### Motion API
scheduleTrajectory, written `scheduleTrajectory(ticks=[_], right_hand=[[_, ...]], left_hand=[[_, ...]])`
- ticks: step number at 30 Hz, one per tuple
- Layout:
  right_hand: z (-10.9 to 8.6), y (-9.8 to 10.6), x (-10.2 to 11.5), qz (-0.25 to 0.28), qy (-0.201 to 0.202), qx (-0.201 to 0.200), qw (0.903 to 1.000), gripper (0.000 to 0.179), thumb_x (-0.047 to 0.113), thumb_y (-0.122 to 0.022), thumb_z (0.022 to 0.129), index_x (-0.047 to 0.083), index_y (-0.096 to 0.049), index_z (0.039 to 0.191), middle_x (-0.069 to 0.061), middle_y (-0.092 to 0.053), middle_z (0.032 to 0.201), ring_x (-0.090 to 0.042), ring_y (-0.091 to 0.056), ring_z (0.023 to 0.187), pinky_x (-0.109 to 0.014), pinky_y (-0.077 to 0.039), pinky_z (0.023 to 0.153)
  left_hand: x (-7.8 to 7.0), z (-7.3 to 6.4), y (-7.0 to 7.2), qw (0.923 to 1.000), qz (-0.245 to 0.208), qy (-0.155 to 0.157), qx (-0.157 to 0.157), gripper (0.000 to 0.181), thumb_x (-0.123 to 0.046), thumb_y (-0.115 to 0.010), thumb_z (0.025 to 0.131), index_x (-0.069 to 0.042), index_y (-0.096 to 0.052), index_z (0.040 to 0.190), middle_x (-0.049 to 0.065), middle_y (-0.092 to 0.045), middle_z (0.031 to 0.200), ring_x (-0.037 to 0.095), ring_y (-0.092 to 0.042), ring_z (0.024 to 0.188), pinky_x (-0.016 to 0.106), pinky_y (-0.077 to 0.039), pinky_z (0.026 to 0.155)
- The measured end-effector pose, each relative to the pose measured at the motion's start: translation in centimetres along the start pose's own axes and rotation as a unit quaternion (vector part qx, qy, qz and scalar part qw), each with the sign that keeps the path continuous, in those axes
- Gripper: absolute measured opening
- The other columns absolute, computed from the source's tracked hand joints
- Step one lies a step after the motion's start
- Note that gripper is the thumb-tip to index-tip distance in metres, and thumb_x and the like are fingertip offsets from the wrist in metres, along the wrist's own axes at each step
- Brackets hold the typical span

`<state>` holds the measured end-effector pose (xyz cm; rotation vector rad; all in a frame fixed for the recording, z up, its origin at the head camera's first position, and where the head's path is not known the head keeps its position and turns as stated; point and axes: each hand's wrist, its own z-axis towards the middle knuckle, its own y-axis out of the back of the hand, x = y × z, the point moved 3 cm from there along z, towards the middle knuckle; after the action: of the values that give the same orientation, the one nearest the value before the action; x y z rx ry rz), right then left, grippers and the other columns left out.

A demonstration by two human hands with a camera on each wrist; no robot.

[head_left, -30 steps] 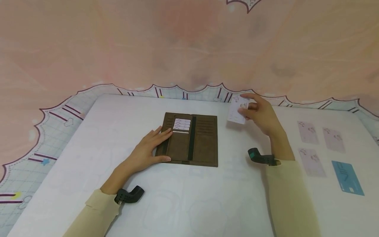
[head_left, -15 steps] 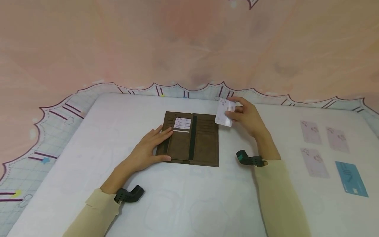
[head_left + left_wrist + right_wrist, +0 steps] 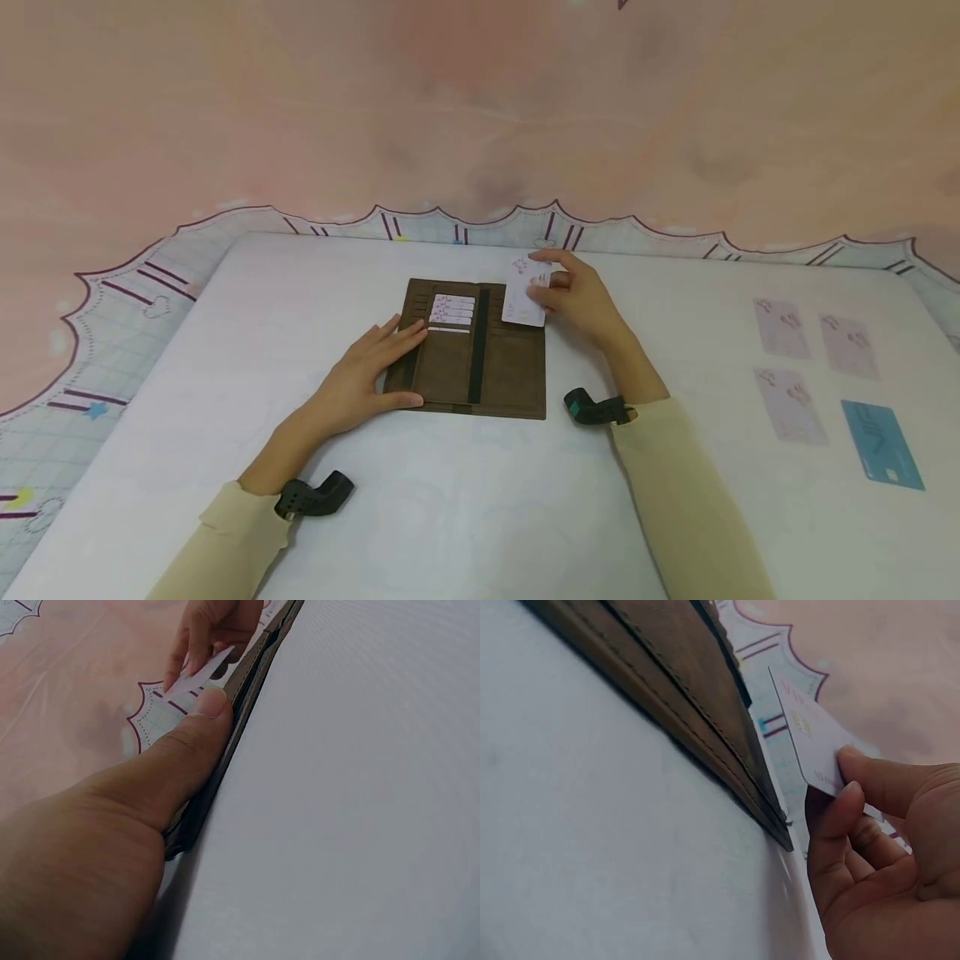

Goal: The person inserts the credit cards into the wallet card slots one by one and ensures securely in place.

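A brown wallet [image 3: 513,379] lies spread flat on the white table, with rows of card slots on both sides. Several white cards [image 3: 452,309] are tucked into slots on its left side. My left hand [image 3: 363,375] rests on the wallet's left part, fingers and thumb extended; in the left wrist view its thumb [image 3: 187,739] presses along the near edge. My right hand [image 3: 581,300] pinches a pale card [image 3: 522,292] between thumb and fingers, over the upper right slots. A chip shows on that card [image 3: 806,731] in the right wrist view, where it stands tilted above the wallet [image 3: 667,697].
On the right of the white table [image 3: 465,517] lie three pale pink cards, one of them nearest the front [image 3: 791,406], and a blue card [image 3: 882,444]. A patterned cloth [image 3: 480,108] extends beyond the table's far edge.
My right hand has carried the pale card leftward, from beyond the wallet's right edge to above its upper right slots. The left hand stays in place on the wallet.
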<state>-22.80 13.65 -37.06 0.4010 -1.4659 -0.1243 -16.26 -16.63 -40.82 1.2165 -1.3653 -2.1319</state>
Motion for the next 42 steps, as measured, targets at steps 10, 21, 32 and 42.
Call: scheduleTrajectory(ticks=[10,21,32,42], right_hand=[[0.0,-1.0,-0.2,-0.022,-0.003,0.01,0.9997,0.048,0.004,-0.066,0.09,0.009,-0.05,0.136,-0.008,-0.051,0.066,-0.024,-0.05,0.065,-0.026,-0.042,0.06],[0.2,-1.4,-1.2,-0.05,0.007,0.009,0.9987,0.042,0.009,-0.069,0.088,0.014,-0.055,0.127,-0.008,-0.05,0.069,-0.023,-0.055,0.065,-0.029,-0.046,0.063],[0.2,-1.4,-1.7,-0.093,0.006,0.021,0.9955,0.04,0.019,-0.071,0.088,0.019,-0.059,0.125,-0.009,-0.051,0.084,-0.021,-0.049,0.075,-0.032,-0.041,0.066],[0.2,-1.0,-2.2,-0.101,0.036,0.008,0.9942,0.031,0.022,-0.071,0.089,0.018,-0.066,0.118,-0.007,-0.052,0.087,-0.02,-0.051,0.076,-0.031,-0.044,0.066]], left_hand=[[-0.1,0.0,0.1,1.0,-0.004,0.005,0.0,0.087,-0.041,-0.078,0.078,-0.015,-0.036,0.149,0.003,-0.031,0.154,0.028,-0.012,0.144,0.05,-0.009,0.115],[-0.2,-0.1,0.0,0.9999,-0.004,0.013,0.003,0.087,-0.041,-0.078,0.078,-0.016,-0.035,0.149,0.002,-0.031,0.154,0.028,-0.012,0.144,0.051,-0.01,0.115],[-0.2,-0.2,0.0,0.9999,-0.005,0.012,0.001,0.086,-0.04,-0.078,0.078,-0.015,-0.036,0.149,0.003,-0.031,0.154,0.028,-0.012,0.144,0.052,-0.01,0.114],[-0.2,-0.1,0.0,1.0,-0.005,0.008,0.002,0.087,-0.04,-0.078,0.078,-0.016,-0.035,0.149,0.002,-0.031,0.154,0.027,-0.012,0.145,0.049,-0.009,0.115]])
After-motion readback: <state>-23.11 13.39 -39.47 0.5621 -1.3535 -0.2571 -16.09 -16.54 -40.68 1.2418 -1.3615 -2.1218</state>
